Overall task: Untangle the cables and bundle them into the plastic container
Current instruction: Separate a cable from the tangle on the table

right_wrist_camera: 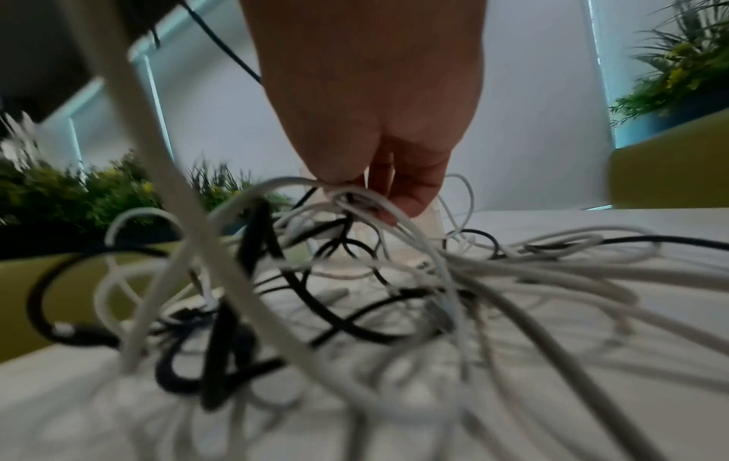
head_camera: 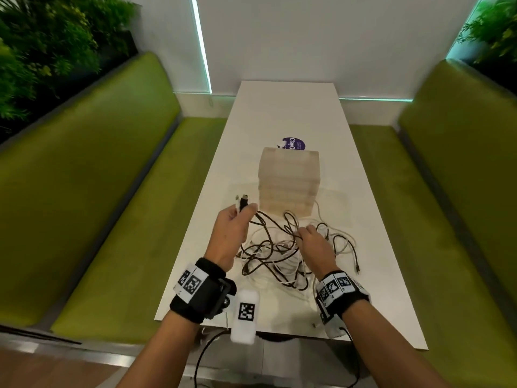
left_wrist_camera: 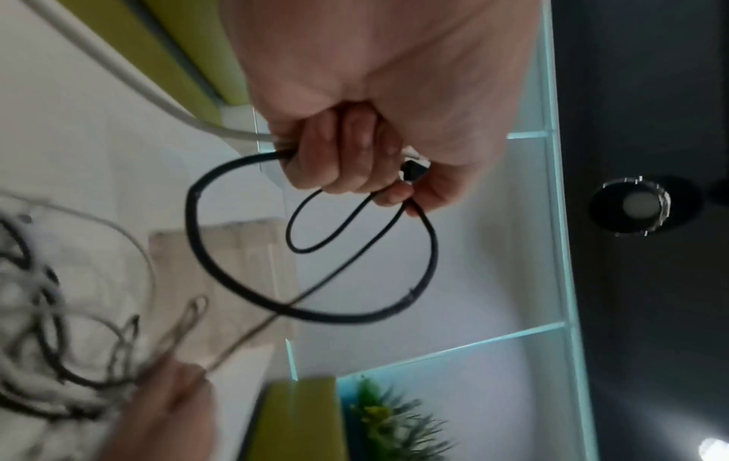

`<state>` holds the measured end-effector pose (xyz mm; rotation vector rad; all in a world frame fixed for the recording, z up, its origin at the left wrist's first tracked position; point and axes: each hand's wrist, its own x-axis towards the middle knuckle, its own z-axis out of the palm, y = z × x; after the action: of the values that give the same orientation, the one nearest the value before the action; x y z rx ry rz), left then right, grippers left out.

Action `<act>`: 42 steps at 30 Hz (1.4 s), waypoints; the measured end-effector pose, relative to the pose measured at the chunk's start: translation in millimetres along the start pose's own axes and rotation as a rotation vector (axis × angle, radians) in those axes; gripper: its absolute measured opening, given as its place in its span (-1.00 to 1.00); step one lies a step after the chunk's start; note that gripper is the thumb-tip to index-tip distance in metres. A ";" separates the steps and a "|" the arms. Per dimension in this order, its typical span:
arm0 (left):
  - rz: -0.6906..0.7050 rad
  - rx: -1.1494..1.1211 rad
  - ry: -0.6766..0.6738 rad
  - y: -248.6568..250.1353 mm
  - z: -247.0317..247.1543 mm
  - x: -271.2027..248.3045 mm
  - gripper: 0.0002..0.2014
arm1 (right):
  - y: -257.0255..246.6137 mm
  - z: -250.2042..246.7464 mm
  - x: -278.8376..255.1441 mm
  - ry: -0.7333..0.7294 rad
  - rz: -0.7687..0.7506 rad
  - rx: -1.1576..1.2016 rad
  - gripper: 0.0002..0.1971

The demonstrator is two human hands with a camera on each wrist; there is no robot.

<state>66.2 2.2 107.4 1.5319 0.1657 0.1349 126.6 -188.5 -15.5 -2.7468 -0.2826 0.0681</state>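
A tangle of black and white cables lies on the white table in front of a translucent plastic container. My left hand is raised at the table's left edge and grips a black cable together with a white cable; the black plug sticks up from the fist. My right hand reaches into the pile and pinches strands at the top of it.
Green benches run along both sides of the table. A purple round sticker lies behind the container. A flat clear plastic piece lies under or beside the container. A loose black plug end trails right.
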 end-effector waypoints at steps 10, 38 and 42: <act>-0.133 0.698 -0.368 -51.0 34.9 7.4 -0.49 | -31.2 -9.6 -9.8 0.127 -0.196 0.178 -0.61; 0.133 0.106 0.041 5.9 -5.9 14.4 -0.65 | -19.4 4.0 24.6 0.123 -0.095 0.141 -0.88; 0.146 0.134 0.100 -4.4 -4.4 15.5 -0.68 | -25.0 10.0 32.6 0.098 -0.135 0.117 -0.77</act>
<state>80.5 9.3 102.5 1.6720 0.1440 0.3222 153.0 -155.4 -15.8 -2.5983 -0.4219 -0.0830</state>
